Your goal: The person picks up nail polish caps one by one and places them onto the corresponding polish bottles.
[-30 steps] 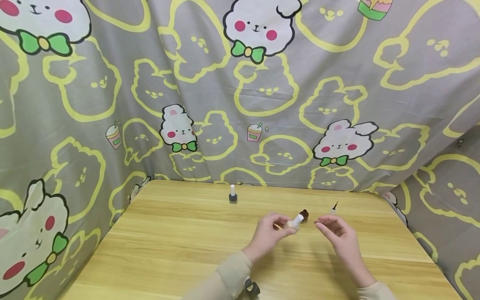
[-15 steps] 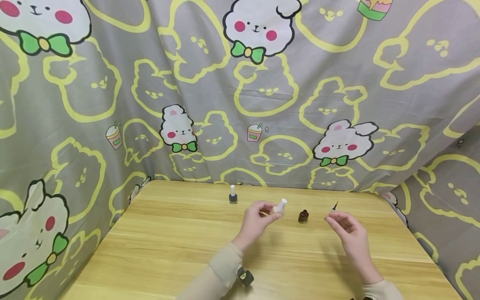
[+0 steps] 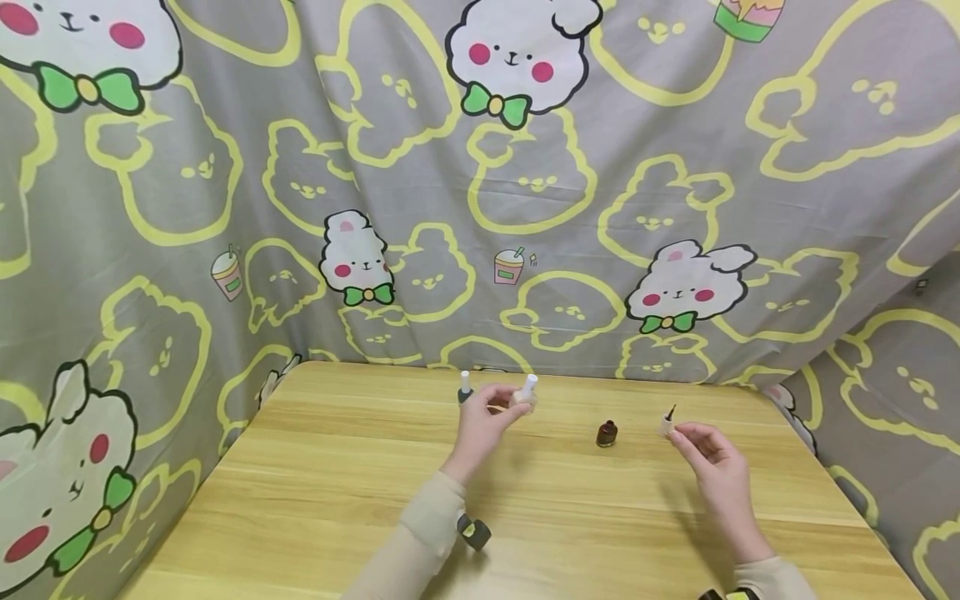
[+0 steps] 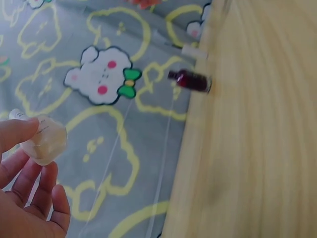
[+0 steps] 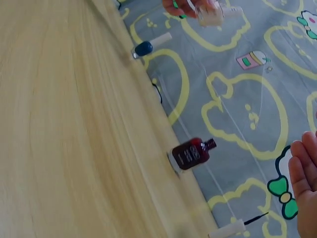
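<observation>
My left hand (image 3: 482, 425) pinches a nail polish bottle (image 4: 47, 140) with a pale, milky body and a white cap, held above the table. Right of it, an uncapped dark red nail polish bottle (image 3: 606, 433) stands upright. A white cap (image 5: 229, 230) with its brush (image 5: 256, 218) pointing up stands farther right. Beside that cap is my right hand (image 3: 716, 462), holding nothing, its fingers loosely bent; the right wrist view shows them apart from the cap. A dark blue nail polish bottle (image 5: 143, 48) with a white cap stands at the back, partly hidden by my left hand in the head view.
The wooden table (image 3: 315, 500) ends at a grey patterned curtain (image 3: 420, 183), which hangs behind it and at both sides. A black wrist device (image 3: 474, 532) sits by the left sleeve.
My left hand has carried the pale bottle leftward, away from the dark red bottle and toward the blue one. My right hand has shifted right, uncovering more of the white brush cap.
</observation>
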A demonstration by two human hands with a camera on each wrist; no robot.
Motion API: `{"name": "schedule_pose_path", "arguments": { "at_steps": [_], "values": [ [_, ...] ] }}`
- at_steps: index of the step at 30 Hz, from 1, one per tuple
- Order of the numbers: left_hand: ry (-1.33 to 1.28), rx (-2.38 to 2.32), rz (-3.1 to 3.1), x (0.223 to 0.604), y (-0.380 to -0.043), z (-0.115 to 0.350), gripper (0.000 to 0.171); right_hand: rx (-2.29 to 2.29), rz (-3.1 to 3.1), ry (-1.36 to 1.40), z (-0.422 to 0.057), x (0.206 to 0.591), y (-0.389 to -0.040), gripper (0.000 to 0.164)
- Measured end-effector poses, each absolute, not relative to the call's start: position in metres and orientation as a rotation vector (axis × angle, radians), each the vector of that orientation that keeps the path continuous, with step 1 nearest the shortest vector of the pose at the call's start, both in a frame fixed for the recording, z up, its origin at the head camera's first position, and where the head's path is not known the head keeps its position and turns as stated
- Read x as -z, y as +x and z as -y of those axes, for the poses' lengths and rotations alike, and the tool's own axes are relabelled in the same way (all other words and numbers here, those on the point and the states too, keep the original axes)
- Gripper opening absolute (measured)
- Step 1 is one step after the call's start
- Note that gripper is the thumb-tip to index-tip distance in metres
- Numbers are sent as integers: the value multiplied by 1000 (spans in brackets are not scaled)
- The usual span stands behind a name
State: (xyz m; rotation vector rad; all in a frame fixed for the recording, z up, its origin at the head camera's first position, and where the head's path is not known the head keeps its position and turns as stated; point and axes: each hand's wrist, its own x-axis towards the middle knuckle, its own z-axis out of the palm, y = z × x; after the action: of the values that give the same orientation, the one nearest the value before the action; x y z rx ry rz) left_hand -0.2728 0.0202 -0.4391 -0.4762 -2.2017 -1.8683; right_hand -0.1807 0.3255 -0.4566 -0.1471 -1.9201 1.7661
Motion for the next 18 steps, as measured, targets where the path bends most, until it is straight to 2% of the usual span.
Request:
{"name": "schedule_pose_path", "arguments": {
  "at_steps": [18],
  "values": [
    [-311, 1845, 2198, 446, -309, 35, 30, -1933, 1739, -281, -347, 473, -190, 7]
  ]
}}
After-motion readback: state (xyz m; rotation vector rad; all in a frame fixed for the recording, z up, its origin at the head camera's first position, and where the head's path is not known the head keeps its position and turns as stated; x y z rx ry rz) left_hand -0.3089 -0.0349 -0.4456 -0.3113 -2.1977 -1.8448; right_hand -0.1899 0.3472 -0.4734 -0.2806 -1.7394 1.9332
